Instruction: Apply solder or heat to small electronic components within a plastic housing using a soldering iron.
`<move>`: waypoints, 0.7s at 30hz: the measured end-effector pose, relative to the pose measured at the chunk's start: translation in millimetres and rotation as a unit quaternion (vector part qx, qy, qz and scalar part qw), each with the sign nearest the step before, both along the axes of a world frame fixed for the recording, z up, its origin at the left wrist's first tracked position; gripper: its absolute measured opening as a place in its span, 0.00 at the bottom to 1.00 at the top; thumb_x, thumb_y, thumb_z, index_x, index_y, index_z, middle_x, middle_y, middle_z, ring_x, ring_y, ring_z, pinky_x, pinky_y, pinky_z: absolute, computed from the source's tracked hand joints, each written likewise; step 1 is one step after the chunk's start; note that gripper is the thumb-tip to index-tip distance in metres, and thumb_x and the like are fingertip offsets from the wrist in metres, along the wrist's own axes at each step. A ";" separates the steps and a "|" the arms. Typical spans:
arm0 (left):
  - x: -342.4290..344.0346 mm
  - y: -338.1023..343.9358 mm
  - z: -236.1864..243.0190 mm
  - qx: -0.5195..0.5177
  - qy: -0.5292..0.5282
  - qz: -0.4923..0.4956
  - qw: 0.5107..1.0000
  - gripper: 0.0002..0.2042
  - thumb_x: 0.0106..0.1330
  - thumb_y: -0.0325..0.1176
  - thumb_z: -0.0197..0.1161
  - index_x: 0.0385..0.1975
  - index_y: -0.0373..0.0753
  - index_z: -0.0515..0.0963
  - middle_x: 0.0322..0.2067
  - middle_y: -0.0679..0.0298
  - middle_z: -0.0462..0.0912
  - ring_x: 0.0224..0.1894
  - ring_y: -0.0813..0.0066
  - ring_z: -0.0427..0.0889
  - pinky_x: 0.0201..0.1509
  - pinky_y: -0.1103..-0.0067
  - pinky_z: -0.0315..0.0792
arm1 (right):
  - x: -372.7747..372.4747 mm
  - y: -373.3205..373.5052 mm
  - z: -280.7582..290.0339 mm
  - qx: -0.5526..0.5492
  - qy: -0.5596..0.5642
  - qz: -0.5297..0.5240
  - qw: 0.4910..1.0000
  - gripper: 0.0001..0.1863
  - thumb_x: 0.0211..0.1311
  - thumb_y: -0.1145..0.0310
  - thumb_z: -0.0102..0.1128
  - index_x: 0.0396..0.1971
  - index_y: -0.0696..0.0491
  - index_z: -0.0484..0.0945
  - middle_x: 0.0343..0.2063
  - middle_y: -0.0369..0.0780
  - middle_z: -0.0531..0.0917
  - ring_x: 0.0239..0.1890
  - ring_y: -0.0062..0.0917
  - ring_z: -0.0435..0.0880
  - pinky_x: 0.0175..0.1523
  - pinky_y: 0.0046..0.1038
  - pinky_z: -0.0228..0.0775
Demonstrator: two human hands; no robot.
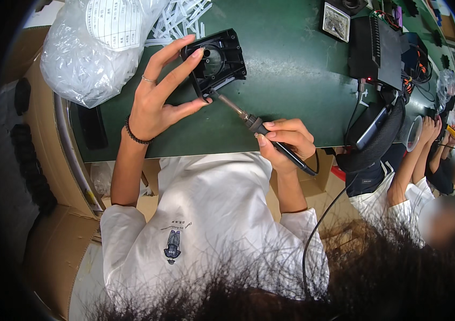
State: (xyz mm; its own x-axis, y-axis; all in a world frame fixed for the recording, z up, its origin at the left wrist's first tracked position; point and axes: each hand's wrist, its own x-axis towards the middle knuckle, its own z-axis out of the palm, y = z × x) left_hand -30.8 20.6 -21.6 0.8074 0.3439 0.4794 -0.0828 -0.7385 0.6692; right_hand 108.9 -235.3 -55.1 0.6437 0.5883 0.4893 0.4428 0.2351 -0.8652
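Observation:
My left hand grips a black plastic housing by its left side, fingers on top and thumb at the lower edge. The housing has a round opening and is held tilted above the green table. In my right hand is a soldering iron, pinched around its dark handle. Its metal tip points up and left and meets the lower edge of the housing, close to my left thumb. A short pale strip lies along that edge; whether the tip touches it I cannot tell.
A clear plastic bag of translucent pieces sits at the left, beside loose pale strips. A dark phone-like slab lies below it. At right stand a black power unit, a metal tray and cables. Another person's arms work farther right.

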 end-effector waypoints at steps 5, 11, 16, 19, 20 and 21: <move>-3.1 2.4 -3.0 0.015 0.015 -0.004 1.000 0.44 0.43 0.28 0.87 0.68 0.38 0.79 0.70 0.47 0.74 0.70 0.50 0.77 0.72 0.61 0.77 | -1.5 -5.8 -5.7 0.001 -0.004 -0.035 0.999 0.13 0.56 0.75 0.81 0.34 0.57 0.81 0.34 0.45 0.87 0.32 0.29 0.91 0.39 0.28 0.86; -1.7 0.7 -1.1 0.000 0.003 0.001 1.000 0.42 0.43 0.27 0.86 0.67 0.39 0.81 0.70 0.50 0.74 0.67 0.51 0.79 0.69 0.63 0.78 | -5.1 -6.4 -0.2 -0.055 0.001 -0.069 0.996 0.13 0.56 0.78 0.81 0.34 0.57 0.81 0.34 0.44 0.86 0.33 0.25 0.89 0.41 0.27 0.86; -2.1 1.5 -1.6 0.002 0.007 0.002 1.000 0.42 0.43 0.27 0.86 0.67 0.39 0.81 0.70 0.50 0.74 0.67 0.51 0.79 0.69 0.63 0.78 | -3.5 -4.5 1.1 -0.058 -0.019 -0.067 0.996 0.14 0.54 0.79 0.81 0.34 0.56 0.81 0.35 0.44 0.87 0.32 0.24 0.88 0.41 0.26 0.85; -1.3 1.3 -1.0 -0.002 0.005 -0.001 1.000 0.42 0.43 0.27 0.86 0.67 0.39 0.81 0.70 0.50 0.74 0.67 0.51 0.79 0.69 0.62 0.78 | -3.9 -4.2 0.9 -0.059 -0.022 -0.068 0.996 0.14 0.54 0.79 0.81 0.34 0.56 0.82 0.35 0.44 0.87 0.32 0.24 0.88 0.41 0.25 0.84; -1.4 1.3 -1.1 -0.004 0.005 -0.001 1.000 0.42 0.43 0.27 0.86 0.67 0.39 0.81 0.70 0.50 0.74 0.67 0.51 0.79 0.70 0.63 0.78 | -4.1 -4.0 0.6 -0.059 -0.023 -0.072 0.995 0.14 0.54 0.80 0.82 0.34 0.56 0.82 0.35 0.44 0.87 0.32 0.24 0.87 0.40 0.25 0.84; -1.5 1.2 -1.3 -0.006 0.006 -0.001 1.000 0.42 0.43 0.27 0.85 0.67 0.39 0.81 0.70 0.50 0.74 0.67 0.51 0.79 0.70 0.63 0.77 | -4.2 -4.0 0.9 -0.059 -0.023 -0.072 0.995 0.14 0.54 0.80 0.82 0.34 0.56 0.82 0.35 0.44 0.87 0.32 0.24 0.87 0.40 0.25 0.84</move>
